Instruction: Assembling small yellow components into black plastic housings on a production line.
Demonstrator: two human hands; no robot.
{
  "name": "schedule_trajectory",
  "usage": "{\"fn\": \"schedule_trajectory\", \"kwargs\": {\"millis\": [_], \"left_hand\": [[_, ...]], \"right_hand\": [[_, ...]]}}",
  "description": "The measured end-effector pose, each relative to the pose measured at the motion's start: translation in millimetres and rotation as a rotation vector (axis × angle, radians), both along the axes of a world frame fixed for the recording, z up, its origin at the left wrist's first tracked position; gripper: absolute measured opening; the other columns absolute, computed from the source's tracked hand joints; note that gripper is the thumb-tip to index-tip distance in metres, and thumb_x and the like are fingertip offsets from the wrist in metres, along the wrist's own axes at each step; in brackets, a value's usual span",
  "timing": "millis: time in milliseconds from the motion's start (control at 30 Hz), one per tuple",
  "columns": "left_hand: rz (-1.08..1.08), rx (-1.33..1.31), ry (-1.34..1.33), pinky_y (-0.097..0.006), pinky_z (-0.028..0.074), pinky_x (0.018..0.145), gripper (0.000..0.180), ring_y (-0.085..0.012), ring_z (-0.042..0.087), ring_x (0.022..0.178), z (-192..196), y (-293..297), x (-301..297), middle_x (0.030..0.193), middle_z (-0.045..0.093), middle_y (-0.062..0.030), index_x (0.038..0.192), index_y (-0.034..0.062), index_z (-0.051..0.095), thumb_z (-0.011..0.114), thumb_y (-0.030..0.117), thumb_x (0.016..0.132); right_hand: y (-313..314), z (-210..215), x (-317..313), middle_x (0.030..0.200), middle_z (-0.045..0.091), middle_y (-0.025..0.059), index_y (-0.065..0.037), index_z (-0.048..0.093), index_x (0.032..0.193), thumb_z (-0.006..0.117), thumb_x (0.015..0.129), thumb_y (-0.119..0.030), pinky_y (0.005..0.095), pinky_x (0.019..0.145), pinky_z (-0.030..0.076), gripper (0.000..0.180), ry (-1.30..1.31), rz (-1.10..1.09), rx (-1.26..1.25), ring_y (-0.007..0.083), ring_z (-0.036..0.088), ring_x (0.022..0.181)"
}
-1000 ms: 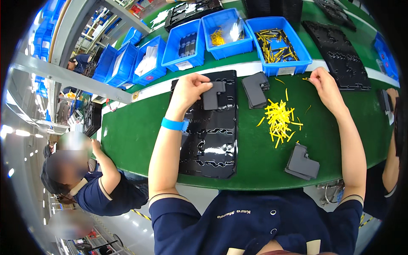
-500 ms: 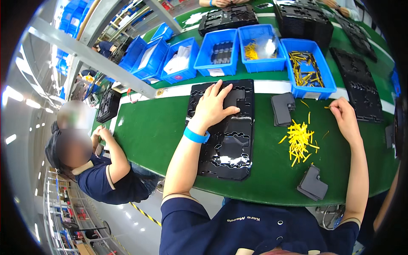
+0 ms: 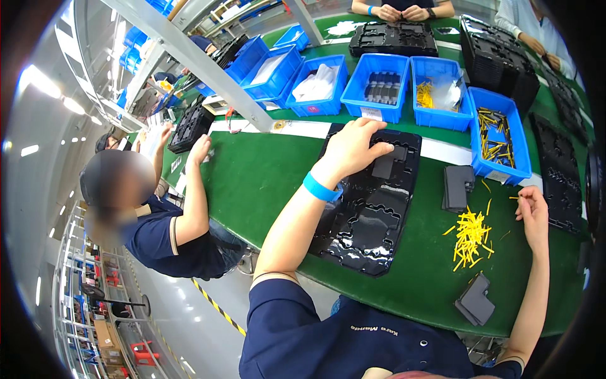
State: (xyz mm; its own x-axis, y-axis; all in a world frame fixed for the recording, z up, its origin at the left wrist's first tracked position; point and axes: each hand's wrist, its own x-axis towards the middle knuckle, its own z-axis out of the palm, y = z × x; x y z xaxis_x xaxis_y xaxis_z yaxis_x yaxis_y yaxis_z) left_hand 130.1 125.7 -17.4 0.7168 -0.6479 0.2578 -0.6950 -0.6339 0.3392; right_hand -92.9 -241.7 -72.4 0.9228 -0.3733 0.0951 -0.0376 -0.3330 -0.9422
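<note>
A black moulded plastic tray [image 3: 363, 234] lies on the green table in front of me. My left hand [image 3: 353, 146] rests over its far left part, fingers extended and thumb apart, gripping nothing. To the right, my right hand [image 3: 533, 211] pinches a thin, small yellow strip [image 3: 514, 198] that sticks out leftward from the fingertips. Between tray and right hand lies a loose pile of yellow strips [image 3: 470, 237]. Beyond the pile sits a stack of dark grey L-shaped pieces [image 3: 457, 188], and a similar grey stack [image 3: 476, 300] lies nearer to me.
Blue bins line the far side: one with yellow and dark strips [image 3: 527, 167], one with yellow pieces and a clear bag [image 3: 448, 118], one with dark parts [image 3: 351, 101]. A metal post [image 3: 243, 104] slants at left. Co-workers sit left and across; black trays [image 3: 392, 39] are stacked beyond.
The view has turned left, shifting the table contents right and down in the picture. My left fingers are closer together on the tray. The left co-worker's hands have moved apart.
</note>
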Motion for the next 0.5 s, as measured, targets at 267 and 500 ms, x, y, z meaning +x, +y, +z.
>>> {"fn": "schedule_trajectory", "kwargs": {"millis": [267,500], "left_hand": [[-0.396,-0.173,0.149,-0.038,0.051,0.072,0.031,-0.0288,0.063,0.085,29.4,-58.0,-88.2,0.087,0.065,-0.0115,0.102,0.0047,0.063,0.068,0.023,0.077],[-0.525,-0.213,0.313,-0.041,0.050,0.063,0.014,-0.0312,0.063,0.075,11.3,-108.4,-131.2,0.079,0.064,-0.0106,0.086,0.0049,0.062,0.064,0.016,0.078]], "right_hand": [[35.7,23.1,-5.3,0.078,0.052,0.0007,0.001,0.058,0.089,0.059,0.081,0.004,0.0182,0.052,0.046,0.009,0.000,0.185,0.168,0.0056,0.054,0.059],[83.1,41.9,-13.0,0.079,0.054,0.0059,0.004,0.057,0.078,0.060,0.074,0.014,0.0204,0.056,0.051,0.011,-0.097,0.250,0.086,0.0094,0.058,0.063]]}}
